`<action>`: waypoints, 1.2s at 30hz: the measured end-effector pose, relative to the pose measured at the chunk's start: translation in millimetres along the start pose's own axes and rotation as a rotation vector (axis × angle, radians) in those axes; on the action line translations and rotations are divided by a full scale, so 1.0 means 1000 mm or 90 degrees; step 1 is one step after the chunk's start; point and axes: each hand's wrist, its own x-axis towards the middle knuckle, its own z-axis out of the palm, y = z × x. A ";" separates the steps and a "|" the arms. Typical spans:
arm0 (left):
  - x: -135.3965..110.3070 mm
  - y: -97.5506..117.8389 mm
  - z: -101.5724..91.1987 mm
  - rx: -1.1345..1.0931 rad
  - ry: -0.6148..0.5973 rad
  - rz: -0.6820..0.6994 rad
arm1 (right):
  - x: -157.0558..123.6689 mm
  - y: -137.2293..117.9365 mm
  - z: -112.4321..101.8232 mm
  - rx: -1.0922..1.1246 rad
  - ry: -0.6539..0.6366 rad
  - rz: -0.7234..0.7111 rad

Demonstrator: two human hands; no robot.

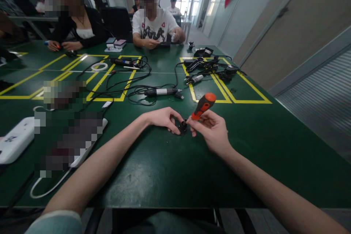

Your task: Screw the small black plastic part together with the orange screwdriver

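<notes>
A small black round part [182,127] stands on the green table [153,168] in front of me. My left hand [167,119] pinches it from the left between thumb and fingers. An orange and dark grey screwdriver [203,106] leans up and to the right, its handle end on top. My right hand [212,128] is closed around the lower part of the screwdriver, close to the right of the black part. Fingers hide the shaft, and whether its tip touches the part I cannot tell.
Corded electric screwdrivers [161,92] with tangled black cables lie beyond my hands. Black parts and cables [208,65] are heaped at the back right. White power strips [16,140] sit at the left. Yellow tape [251,101] marks the table. Two people [153,25] sit across it.
</notes>
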 end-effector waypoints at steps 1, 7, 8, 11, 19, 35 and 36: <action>0.000 0.000 0.000 0.004 0.000 -0.001 | 0.000 0.000 0.000 -0.009 0.000 0.000; 0.001 -0.001 0.000 0.003 0.004 -0.009 | 0.001 0.001 0.000 0.019 -0.037 -0.017; 0.001 -0.001 -0.001 0.001 0.005 -0.010 | 0.001 0.000 0.001 0.030 -0.038 -0.013; 0.002 -0.002 -0.001 0.003 0.001 -0.015 | 0.001 0.000 0.002 0.034 -0.025 0.000; -0.001 0.003 0.000 0.023 0.014 -0.030 | 0.003 0.001 0.000 0.000 0.021 -0.033; 0.000 0.001 0.001 0.001 0.002 -0.009 | -0.001 -0.002 0.003 -0.012 -0.013 -0.025; 0.000 0.002 0.001 0.004 0.005 -0.013 | -0.001 -0.003 0.003 -0.020 -0.005 -0.032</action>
